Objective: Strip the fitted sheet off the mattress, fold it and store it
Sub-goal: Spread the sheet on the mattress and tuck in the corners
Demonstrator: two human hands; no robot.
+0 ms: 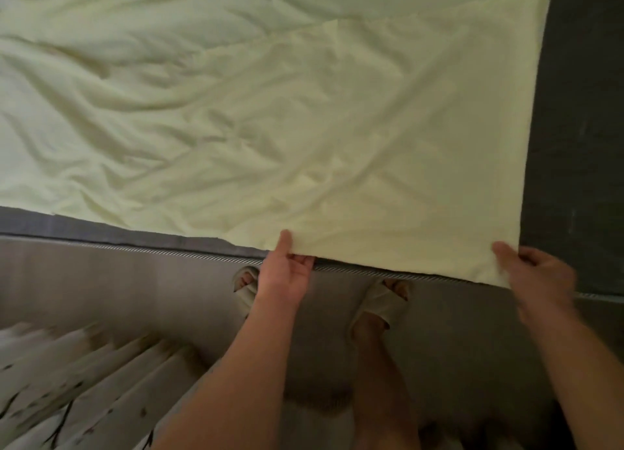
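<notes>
along the mattress point(574, 128) edge, our left hand point(287, 274) and right hand point(537, 274) pinch the pale yellow sheet's point(270, 128) near hem

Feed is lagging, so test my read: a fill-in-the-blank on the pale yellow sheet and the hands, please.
1. The pale yellow fabric sheet lies on a dark ____ mattress.
2. The left hand pinches its near edge; the ____ hand holds its near corner.
3. The left thumb lies on top, the fingers ____ the edge.
Missing: grey; right; under.
</notes>
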